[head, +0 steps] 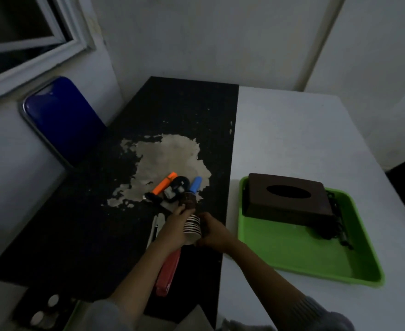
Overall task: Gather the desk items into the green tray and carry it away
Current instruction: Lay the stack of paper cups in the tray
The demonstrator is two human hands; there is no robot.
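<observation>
A striped paper cup (192, 226) is held tilted over the black desk (82, 230), with my left hand (172, 231) and my right hand (212, 231) both gripping it. A dark brown item (189, 201) sticks out of the cup's mouth. Just beyond lie an orange marker (164, 183), a blue marker (195, 184) and a black roll-like item (178, 186). A white pen-like item (156, 225) and a red case (169, 271) lie under my left forearm. The green tray (292, 256) sits to the right on the white table, holding a brown tissue box (286, 198) and dark items (335, 225).
A blue chair back (62, 120) stands at the desk's left side below a window. The white table (292, 130) stretches behind the tray to the wall. A dark object with pale round caps (43, 309) sits at the lower left.
</observation>
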